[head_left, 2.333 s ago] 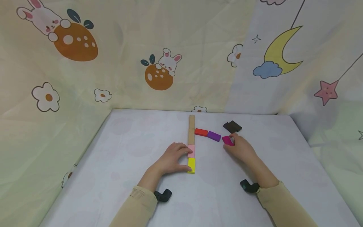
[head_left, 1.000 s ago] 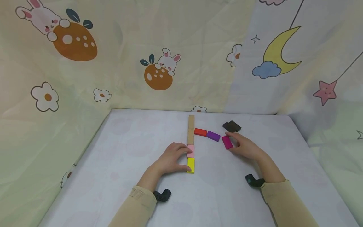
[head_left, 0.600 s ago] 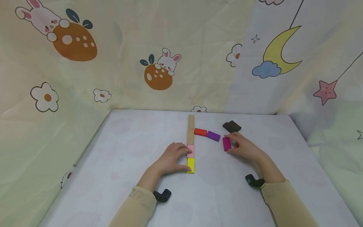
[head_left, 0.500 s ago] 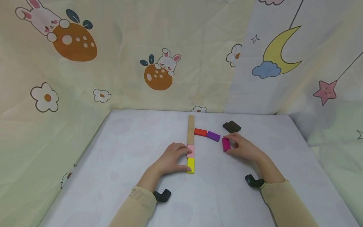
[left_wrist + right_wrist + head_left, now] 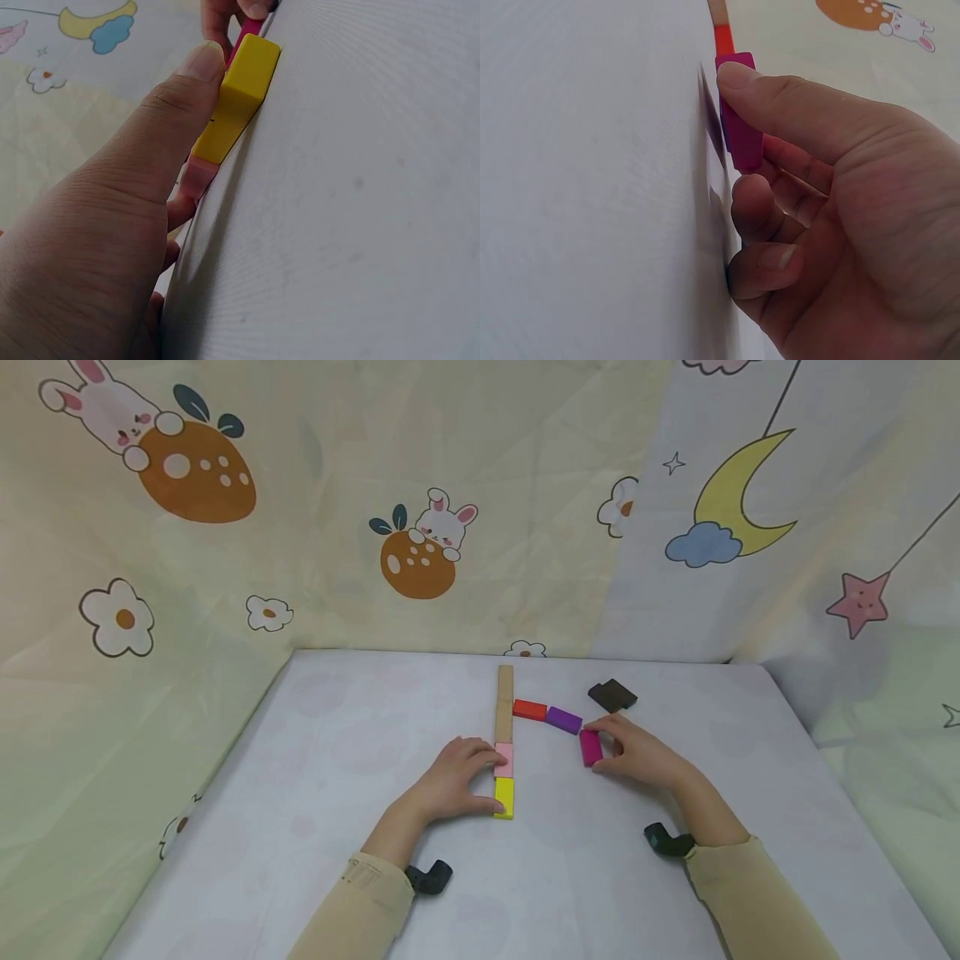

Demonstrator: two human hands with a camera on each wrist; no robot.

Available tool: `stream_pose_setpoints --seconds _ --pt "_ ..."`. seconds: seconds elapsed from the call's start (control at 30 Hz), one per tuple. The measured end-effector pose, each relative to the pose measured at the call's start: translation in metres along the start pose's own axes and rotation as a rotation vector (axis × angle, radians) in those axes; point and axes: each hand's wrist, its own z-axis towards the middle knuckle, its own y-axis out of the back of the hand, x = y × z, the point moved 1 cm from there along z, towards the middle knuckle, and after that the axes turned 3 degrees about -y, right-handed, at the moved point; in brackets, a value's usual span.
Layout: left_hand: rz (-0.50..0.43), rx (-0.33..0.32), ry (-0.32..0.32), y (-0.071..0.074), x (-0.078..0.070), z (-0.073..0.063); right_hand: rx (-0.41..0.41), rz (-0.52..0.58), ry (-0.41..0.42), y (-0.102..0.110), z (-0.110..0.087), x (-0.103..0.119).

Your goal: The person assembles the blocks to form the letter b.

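A straight line of blocks runs away from me: a yellow block (image 5: 505,798), a pink block (image 5: 506,767), then tan wooden blocks (image 5: 504,718). My left hand (image 5: 447,781) lies on the left of this line, its thumb touching the yellow block and a finger touching the pink one. Branching right from the tan blocks are a red block (image 5: 529,710) and a purple block (image 5: 564,720). My right hand (image 5: 643,753) pinches a magenta block (image 5: 591,748) between thumb and finger, close to the purple block's right end. The right wrist view shows the thumb on the magenta block (image 5: 742,142).
Two dark brown blocks (image 5: 612,695) lie behind my right hand. The white table (image 5: 555,885) ends at a cartoon-printed cloth backdrop (image 5: 525,527). A black camera is strapped to each wrist.
My right hand has turned the magenta block from slanted to nearly lengthwise and brought it left and nearer to me, up beside the purple block's end. My left hand has stayed in place.
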Motion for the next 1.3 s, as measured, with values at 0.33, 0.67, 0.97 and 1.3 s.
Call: stream_pose_setpoints --seconds 0.33,0.67,0.97,1.3 --pt "-0.004 0.006 0.004 0.0012 -0.0009 -0.0005 -0.005 -0.013 0.014 -0.0022 0.0012 0.0019" --pt "-0.011 -0.001 0.003 0.0009 -0.0006 -0.0001 -0.003 -0.031 0.002 -0.0031 0.0012 0.0043" --pt "-0.017 0.000 0.006 0.0004 -0.0008 0.0000 -0.010 -0.044 0.006 -0.0047 0.0020 0.0017" --pt "-0.011 -0.003 -0.005 0.0004 0.0003 0.0001 -0.013 -0.028 0.030 -0.0052 0.0018 0.0007"
